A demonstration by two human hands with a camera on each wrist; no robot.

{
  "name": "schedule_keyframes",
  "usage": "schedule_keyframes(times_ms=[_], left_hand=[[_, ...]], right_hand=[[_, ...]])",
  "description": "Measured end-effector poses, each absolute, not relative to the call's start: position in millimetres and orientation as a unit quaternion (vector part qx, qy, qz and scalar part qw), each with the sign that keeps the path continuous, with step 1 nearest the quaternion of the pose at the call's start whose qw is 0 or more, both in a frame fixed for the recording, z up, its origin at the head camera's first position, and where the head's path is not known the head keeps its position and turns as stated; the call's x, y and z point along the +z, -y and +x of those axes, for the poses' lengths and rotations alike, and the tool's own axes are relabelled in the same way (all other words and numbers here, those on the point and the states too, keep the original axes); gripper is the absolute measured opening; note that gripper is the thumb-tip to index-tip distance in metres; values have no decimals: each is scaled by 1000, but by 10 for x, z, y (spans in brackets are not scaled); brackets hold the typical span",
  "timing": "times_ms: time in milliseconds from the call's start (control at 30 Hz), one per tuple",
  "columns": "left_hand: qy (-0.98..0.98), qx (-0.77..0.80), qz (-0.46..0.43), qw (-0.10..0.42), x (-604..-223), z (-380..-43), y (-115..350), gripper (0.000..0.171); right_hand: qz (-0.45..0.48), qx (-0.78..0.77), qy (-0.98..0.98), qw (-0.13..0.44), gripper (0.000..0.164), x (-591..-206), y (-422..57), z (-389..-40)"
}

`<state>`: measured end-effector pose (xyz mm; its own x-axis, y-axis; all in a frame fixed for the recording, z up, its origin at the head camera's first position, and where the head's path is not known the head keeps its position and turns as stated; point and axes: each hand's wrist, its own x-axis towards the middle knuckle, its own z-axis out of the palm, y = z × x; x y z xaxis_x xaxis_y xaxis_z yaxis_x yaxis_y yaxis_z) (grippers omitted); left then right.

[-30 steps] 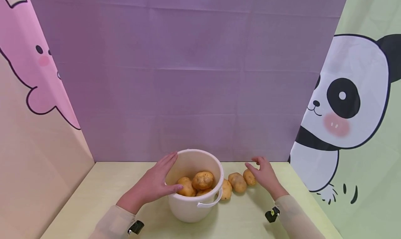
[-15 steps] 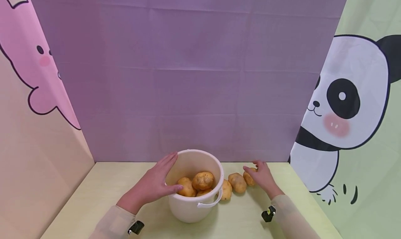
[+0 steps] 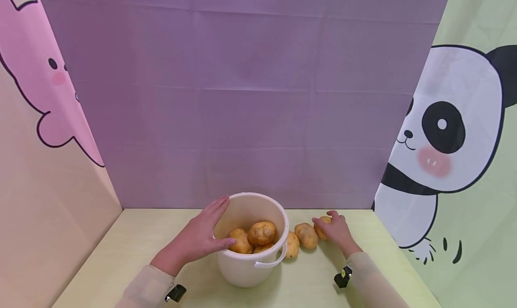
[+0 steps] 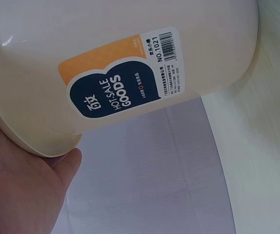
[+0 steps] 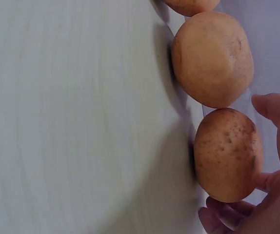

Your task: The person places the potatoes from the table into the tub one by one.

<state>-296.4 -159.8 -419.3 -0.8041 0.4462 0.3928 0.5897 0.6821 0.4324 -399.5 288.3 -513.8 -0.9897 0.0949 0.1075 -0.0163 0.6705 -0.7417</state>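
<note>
A cream bucket (image 3: 245, 271) stands on the table with several potatoes in it, one potato (image 3: 262, 233) on top. My left hand (image 3: 197, 239) holds its rim on the left, thumb over the edge; the left wrist view shows the labelled wall (image 4: 218, 48) and a fingertip past the rim. Outside, potatoes lie in a slanting row right of the bucket. My right hand (image 3: 338, 231) is at the farthest potato (image 5: 228, 156), its fingers by one side; in the right wrist view the thumb (image 5: 271, 107) stands apart from it. The nearest potato (image 3: 291, 245) is partly behind the bucket.
Between the bucket and the far potato lies another potato (image 3: 306, 235). The bucket's white handle (image 3: 269, 264) hangs at its front right. A purple cloth (image 3: 250, 119) backs the pale wooden table (image 3: 153, 227), with a panda-print sheet (image 3: 452, 119) on the right.
My right hand has come down and a little left onto the far potato, its fingers now around the potato's side. The left hand and the bucket have stayed put.
</note>
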Motion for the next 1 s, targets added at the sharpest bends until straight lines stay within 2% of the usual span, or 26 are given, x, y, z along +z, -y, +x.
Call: schedule_keyframes(times_ms=[167, 667, 1000], left_hand=[[908, -279, -286, 127, -4185, -2966, 1597, 112], [907, -275, -287, 136, -4212, -2970, 1608, 109], [906, -279, -289, 132, -4200, -2982, 1602, 110]], right_hand=[[-33, 428, 901, 61, 81, -5167, -2887, -3981], [-5, 443, 893, 78, 51, -5264, -2893, -4043], [8, 460, 883, 91, 53, -5359, -2940, -4132]])
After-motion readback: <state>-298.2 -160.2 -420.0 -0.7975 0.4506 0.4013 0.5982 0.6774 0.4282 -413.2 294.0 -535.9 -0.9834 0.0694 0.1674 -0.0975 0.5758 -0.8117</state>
